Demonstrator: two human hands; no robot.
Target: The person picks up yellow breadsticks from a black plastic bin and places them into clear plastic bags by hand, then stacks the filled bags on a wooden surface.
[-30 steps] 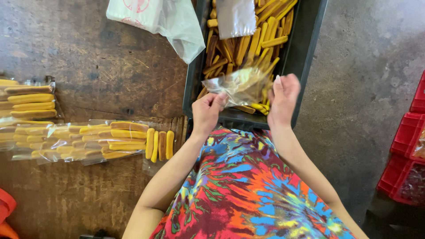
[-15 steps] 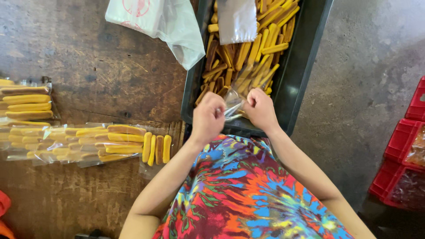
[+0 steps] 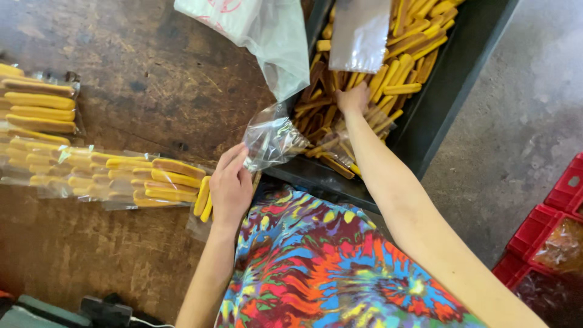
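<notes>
My left hand pinches a small clear plastic bag at the near left corner of a black crate. The bag looks empty and is crumpled. My right hand reaches into the crate, fingers down among the yellow-orange biscuit sticks that fill it. Whether it grips any stick is hidden by the pile. A second clear bag lies on top of the sticks at the crate's far side.
Packed bags of sticks lie in rows on the dark wooden table at left, more packs beyond them. A white plastic bag sits at the table's far edge. Red crates stand on the concrete floor at right.
Both hands were together on the bag at the crate's near edge. Now my right hand has let go and reached into the sticks, while my left hand has drawn the bag leftward.
</notes>
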